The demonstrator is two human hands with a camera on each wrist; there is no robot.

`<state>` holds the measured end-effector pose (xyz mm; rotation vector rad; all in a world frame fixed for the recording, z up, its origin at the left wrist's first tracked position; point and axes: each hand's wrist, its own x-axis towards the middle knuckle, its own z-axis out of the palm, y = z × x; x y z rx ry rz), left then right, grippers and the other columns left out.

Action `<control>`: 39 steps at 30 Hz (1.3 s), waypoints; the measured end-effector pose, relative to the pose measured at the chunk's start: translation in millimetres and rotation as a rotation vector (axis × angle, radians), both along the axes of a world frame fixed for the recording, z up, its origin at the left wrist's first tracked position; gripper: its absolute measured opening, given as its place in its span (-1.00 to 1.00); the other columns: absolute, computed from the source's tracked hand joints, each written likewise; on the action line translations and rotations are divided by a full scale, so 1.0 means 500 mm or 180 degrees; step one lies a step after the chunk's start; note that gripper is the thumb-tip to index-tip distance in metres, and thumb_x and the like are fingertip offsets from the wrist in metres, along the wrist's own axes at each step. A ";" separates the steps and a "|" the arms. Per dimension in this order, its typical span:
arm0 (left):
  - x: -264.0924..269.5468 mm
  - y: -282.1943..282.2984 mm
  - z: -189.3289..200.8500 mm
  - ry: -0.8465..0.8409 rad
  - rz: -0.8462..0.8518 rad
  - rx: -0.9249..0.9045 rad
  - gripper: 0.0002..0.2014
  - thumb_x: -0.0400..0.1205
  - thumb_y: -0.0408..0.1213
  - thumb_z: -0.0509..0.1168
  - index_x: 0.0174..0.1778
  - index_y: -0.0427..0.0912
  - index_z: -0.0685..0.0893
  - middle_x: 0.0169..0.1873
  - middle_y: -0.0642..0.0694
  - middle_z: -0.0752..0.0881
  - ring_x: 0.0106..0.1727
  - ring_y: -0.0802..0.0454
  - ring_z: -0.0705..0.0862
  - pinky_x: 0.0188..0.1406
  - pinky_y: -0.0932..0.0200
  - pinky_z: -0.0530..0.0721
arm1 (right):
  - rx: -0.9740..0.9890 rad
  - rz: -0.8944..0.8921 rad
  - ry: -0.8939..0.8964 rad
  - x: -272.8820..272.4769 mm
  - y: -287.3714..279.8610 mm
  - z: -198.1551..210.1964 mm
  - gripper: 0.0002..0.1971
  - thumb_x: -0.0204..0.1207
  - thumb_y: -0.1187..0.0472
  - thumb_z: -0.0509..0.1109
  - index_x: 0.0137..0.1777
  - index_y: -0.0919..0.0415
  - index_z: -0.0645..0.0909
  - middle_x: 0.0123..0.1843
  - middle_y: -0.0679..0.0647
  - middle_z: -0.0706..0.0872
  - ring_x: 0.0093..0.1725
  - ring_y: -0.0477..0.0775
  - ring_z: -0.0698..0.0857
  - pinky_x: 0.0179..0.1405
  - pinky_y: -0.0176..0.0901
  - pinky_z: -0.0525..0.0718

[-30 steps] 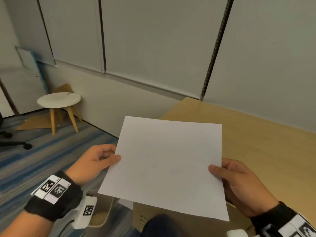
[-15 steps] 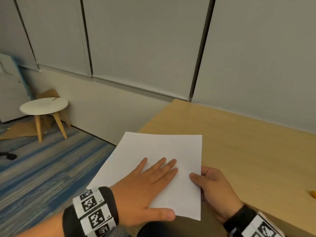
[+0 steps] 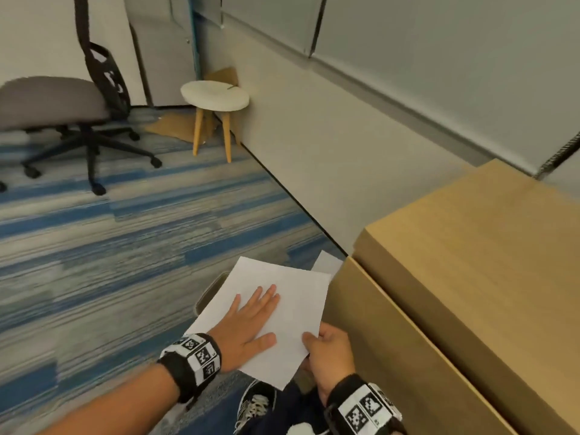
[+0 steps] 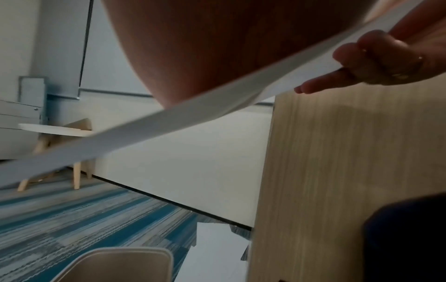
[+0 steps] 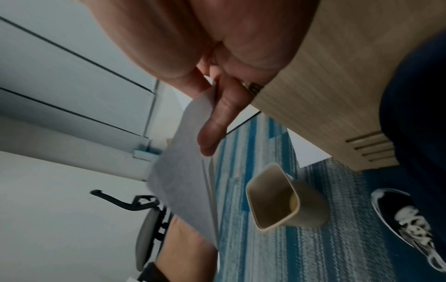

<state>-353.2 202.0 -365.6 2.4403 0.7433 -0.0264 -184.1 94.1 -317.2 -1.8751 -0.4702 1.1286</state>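
Observation:
A white sheet of paper [image 3: 292, 312] hangs in the air beside the wooden desk [image 3: 470, 246], above a beige waste bin [image 3: 208, 293]. My left hand [image 3: 251, 321] lies flat on top of the sheet with straight fingers. My right hand [image 3: 326, 346] pinches the sheet's near right edge, thumb on top and fingers beneath. In the left wrist view the paper [image 4: 169, 118] shows edge-on under my palm, with the right hand's fingers [image 4: 371, 63] under it. The right wrist view shows the paper [image 5: 185, 171] held above the open bin [image 5: 277, 196].
Another white sheet [image 3: 326, 263] lies on the blue striped carpet [image 3: 125, 246] by the desk's corner. A grey office chair [image 3: 62, 120] and a small round white stool [image 3: 215, 98] stand further off by the wall. My shoe [image 3: 254, 403] is below the paper.
The paper has moved from above the desk top down and left, off the desk's side and over the bin. My left hand went from holding its edge to lying flat on top.

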 end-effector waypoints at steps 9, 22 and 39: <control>-0.063 0.157 -0.276 0.0749 0.1676 -0.1190 -0.11 0.55 0.50 -0.35 0.75 0.06 -0.17 0.70 0.11 -0.30 0.73 -0.12 -0.24 0.63 -0.39 -0.23 | -0.0394 0.0076 -0.0322 -0.014 0.142 -0.169 -0.68 0.55 0.43 0.27 -0.19 0.18 0.85 -0.18 0.10 0.89 -0.11 0.29 0.84 -0.03 0.18 0.87; 0.020 0.150 -0.220 -0.0017 0.0764 -0.0905 -0.19 0.54 0.50 -0.46 0.71 0.26 -0.19 0.69 0.28 -0.28 0.71 0.09 -0.32 0.63 -0.16 -0.37 | -0.0489 0.0252 -0.0635 -0.018 0.141 -0.162 -0.72 0.57 0.37 0.27 -0.08 0.11 0.81 -0.01 0.09 0.88 0.02 0.18 0.83 0.15 0.12 0.83; -0.016 0.045 0.289 -0.1831 0.1125 -0.2018 -0.69 0.49 -0.02 0.54 -0.23 -0.24 0.75 -0.29 -0.21 0.76 -0.32 -0.04 0.66 -0.25 0.10 0.60 | 0.1138 -0.0244 -0.0002 0.110 -0.343 0.356 -0.76 0.68 0.52 0.26 0.13 0.49 0.77 0.01 0.44 0.86 -0.07 0.39 0.89 -0.21 0.03 0.84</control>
